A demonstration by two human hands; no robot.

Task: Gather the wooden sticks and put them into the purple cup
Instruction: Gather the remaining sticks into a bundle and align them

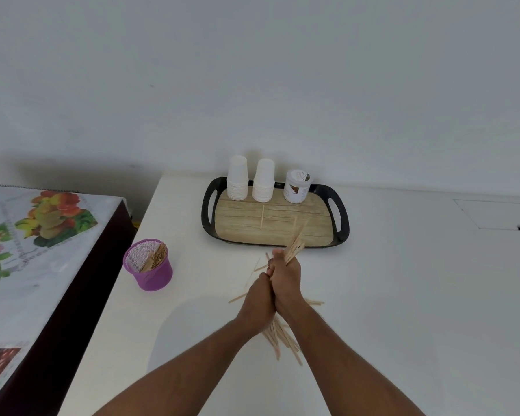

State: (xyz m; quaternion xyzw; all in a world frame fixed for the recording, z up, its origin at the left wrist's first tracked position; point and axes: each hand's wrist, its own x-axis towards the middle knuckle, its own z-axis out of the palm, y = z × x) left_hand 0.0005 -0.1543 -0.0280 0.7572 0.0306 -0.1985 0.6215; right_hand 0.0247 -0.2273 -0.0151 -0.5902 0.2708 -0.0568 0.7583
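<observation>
Between both hands (pixel 275 288), sticks (pixel 294 244) point toward tray (pixel 341 223).

One purple cup (pixel 148 265) stands near the counter's (pixel 403 295) left edge. One tray (pixel 275 216) sits at the back edge, carrying two stacks of white cups (pixel 250 182), one jar (pixel 297 186) and one loose stick (pixel 262 217). The other wooden sticks (pixel 279 334) are too bunched to count.

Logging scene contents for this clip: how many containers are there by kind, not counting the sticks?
Purple cup: 1
Stacks of white paper cups: 2
White jar: 1
Black tray: 1
Total: 5
Cups within each stack are too close-packed to count.
</observation>
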